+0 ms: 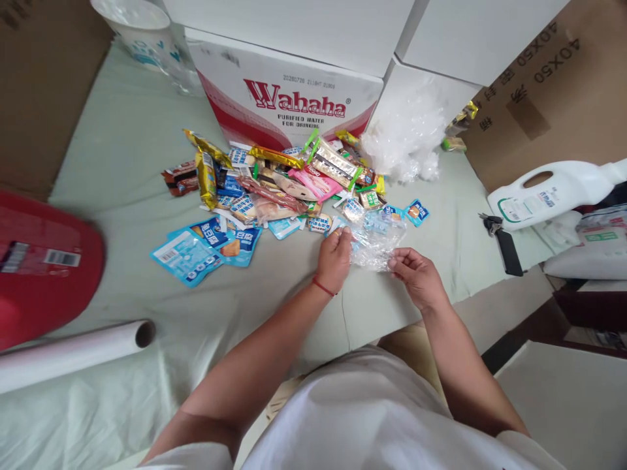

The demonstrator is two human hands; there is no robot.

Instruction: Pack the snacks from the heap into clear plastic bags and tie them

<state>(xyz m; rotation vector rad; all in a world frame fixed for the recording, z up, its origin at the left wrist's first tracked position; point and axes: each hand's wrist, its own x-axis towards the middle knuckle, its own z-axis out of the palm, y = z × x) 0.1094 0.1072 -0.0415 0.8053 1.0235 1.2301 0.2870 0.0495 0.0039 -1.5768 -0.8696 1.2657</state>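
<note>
spanning left hand [335, 260] to right hand [418, 275] — clear bag [373, 248]

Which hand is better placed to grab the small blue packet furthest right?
Probably your right hand: it's nearer the small blue packet, while your left hand is across the clear plastic bag. Both hands hold that bag, though.

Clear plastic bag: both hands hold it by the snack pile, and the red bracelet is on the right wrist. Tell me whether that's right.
Not quite: the head view shows the red bracelet on the left wrist. The left hand and right hand do both hold the clear plastic bag by the snack pile.
</note>
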